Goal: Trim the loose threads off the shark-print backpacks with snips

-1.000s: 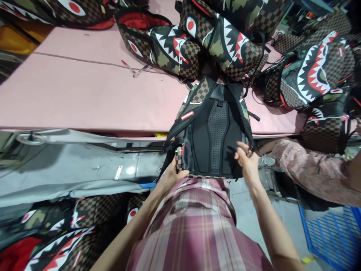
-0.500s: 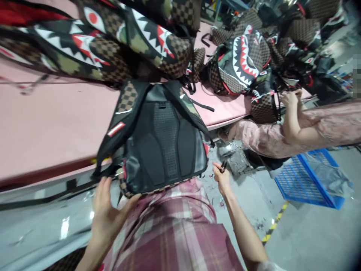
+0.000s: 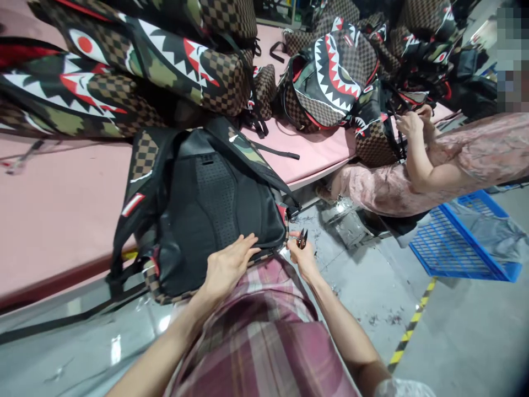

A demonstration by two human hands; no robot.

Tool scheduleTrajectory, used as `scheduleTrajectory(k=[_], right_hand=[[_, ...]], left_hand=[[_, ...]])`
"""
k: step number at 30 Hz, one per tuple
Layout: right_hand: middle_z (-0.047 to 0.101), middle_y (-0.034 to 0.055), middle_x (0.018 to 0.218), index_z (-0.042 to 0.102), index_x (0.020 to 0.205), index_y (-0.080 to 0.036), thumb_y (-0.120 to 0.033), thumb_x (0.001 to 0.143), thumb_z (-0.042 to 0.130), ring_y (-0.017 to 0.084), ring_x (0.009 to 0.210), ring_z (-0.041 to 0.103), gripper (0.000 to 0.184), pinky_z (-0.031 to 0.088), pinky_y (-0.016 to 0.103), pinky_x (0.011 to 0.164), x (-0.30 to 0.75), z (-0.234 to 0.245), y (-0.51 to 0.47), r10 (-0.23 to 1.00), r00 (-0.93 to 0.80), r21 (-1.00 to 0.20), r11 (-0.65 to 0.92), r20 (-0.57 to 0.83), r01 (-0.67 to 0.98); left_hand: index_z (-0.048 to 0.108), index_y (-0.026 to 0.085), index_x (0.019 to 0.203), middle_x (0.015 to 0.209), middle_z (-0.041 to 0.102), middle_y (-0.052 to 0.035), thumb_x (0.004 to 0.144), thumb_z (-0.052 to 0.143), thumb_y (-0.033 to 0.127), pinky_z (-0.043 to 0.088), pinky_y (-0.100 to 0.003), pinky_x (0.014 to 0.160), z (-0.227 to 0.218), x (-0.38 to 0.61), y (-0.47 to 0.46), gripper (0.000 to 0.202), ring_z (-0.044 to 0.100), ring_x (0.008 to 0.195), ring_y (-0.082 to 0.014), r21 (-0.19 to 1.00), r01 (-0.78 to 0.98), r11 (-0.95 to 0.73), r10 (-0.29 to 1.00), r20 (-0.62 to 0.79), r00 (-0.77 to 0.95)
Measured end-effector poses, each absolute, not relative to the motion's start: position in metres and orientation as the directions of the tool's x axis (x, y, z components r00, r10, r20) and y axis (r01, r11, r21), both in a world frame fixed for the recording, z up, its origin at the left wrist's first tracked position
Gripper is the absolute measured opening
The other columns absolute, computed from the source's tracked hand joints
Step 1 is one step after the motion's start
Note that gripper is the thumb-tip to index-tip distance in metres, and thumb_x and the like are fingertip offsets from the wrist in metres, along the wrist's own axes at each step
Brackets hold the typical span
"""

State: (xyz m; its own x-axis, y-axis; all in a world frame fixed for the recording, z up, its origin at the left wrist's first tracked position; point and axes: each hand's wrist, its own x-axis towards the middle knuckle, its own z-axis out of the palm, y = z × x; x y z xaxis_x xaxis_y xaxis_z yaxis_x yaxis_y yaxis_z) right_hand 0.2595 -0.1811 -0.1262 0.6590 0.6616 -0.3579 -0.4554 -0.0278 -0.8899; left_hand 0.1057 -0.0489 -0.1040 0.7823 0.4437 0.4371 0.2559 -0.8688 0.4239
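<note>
Just brought the left hand flat onto the near part of the backpack, apparently steadying it, while holding thread snips in the right hand alongside.

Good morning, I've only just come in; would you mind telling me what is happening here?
A person has a backpack with its padded back facing up, its lower edge by their lap and its top over the pink table. The left hand lies on the lower back panel; the right hand, holding small snips, is at the lower right corner. More patterned bags crowd the table, and a co-worker sits to the right.
</note>
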Motion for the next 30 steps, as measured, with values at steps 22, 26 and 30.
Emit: scheduleTrajectory(k=[22, 26, 30], right_hand=[[0.042, -0.0107, 0.054, 0.055, 0.088, -0.018, -0.035, 0.057, 0.075, 0.002, 0.036, 0.022, 0.041, 0.016, 0.018, 0.035, 0.279, -0.127, -0.173, 0.616, 0.664, -0.888, -0.142, -0.425, -0.437], [0.035, -0.0114, 0.049, 0.057, 0.084, -0.017, -0.042, 0.060, 0.074, 0.002, 0.036, 0.020, 0.040, 0.015, 0.018, 0.036, 0.283, -0.141, -0.176, 0.602, 0.662, -0.892, -0.238, -0.446, -0.385], [0.029, -0.0118, 0.047, 0.057, 0.081, -0.016, -0.044, 0.062, 0.074, 0.003, 0.038, 0.018, 0.038, 0.014, 0.018, 0.036, 0.284, -0.140, -0.174, 0.632, 0.645, -0.902, -0.266, -0.430, -0.341]], left_hand=[[0.063, 0.015, 0.109, 0.113, 0.065, -0.0088, 0.090, 0.044, 0.029, 0.053, -0.033, 0.083, -0.091, 0.112, -0.065, 0.030, 0.060, 0.106, -0.0232, 0.245, 0.350, -0.904, 0.425, 0.430, 0.796], [0.057, 0.013, 0.117, 0.125, 0.057, -0.0099, 0.090, 0.044, 0.021, 0.048, -0.036, 0.091, -0.103, 0.097, -0.069, 0.031, 0.048, 0.121, -0.0253, 0.177, 0.344, -0.922, 0.386, 0.350, 0.854], [0.052, 0.014, 0.122, 0.124, 0.058, -0.0104, 0.091, 0.039, 0.017, 0.044, -0.038, 0.096, -0.110, 0.038, -0.069, 0.034, 0.046, 0.123, -0.0222, 0.221, 0.412, -0.884, 0.463, 0.291, 0.837]])
